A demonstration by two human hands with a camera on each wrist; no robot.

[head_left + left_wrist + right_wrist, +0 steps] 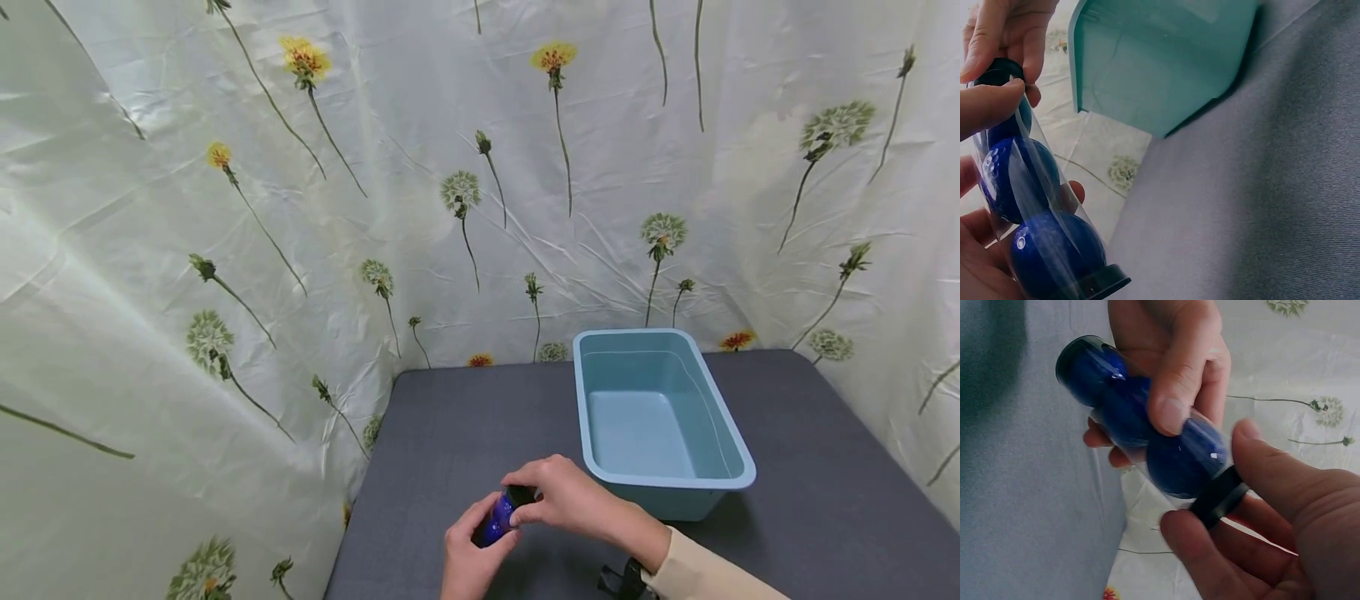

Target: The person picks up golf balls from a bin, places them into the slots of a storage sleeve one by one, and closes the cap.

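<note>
A clear tube (pixel 497 522) holding three dark-blue balls is held at a tilt above the table, between both hands. My left hand (pixel 472 557) grips it round the middle, the thumb lying along the clear wall in the right wrist view. At the upper end, my right hand (pixel 566 497) pinches the black cap (pixel 1217 497) between thumb and fingers. The cap is at the tube's mouth; whether it is loose I cannot tell. The topmost blue ball (pixel 1186 457) sits just below it. A dark rim (pixel 1109 282) closes the opposite end in the left wrist view.
A light-blue plastic tub (pixel 667 482) stands on the dark grey table (pixel 472 425), beyond and to the right of my hands. Behind the table hangs a pale flower-print curtain (pixel 420 158). A black device (pixel 627 580) is strapped at the right wrist.
</note>
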